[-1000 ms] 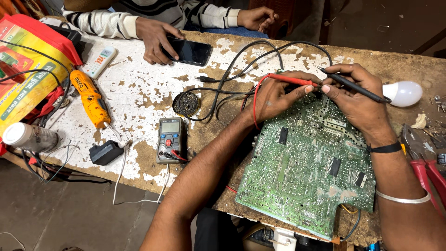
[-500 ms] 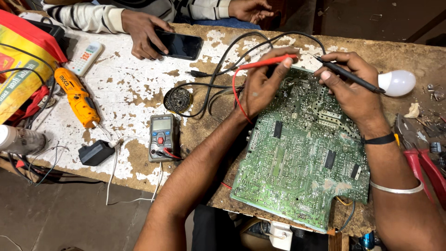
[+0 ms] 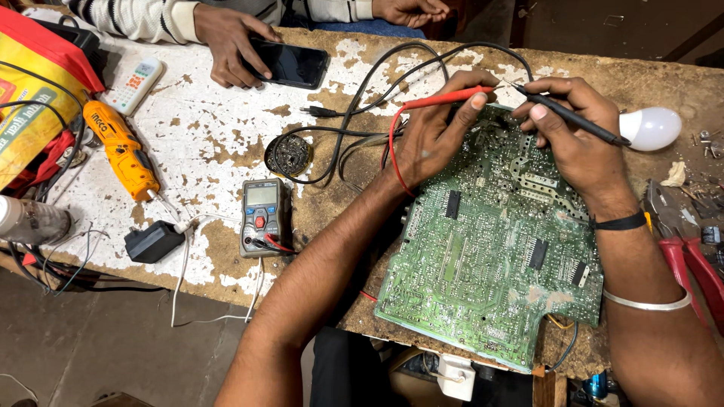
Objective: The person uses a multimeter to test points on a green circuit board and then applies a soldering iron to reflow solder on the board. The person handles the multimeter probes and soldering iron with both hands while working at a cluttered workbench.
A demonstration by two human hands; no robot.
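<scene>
Left hand [image 3: 434, 139] levels red probe [image 3: 445, 99] (tip rightward) over circuit board [image 3: 490, 249].

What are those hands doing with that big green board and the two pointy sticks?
A person's left hand holds a red probe and the right hand holds a black probe. Both tips point at the far edge of the green circuit board on the worn table. Wires run back to a small grey meter. Across the table, another person's hand rests on a phone.
</scene>
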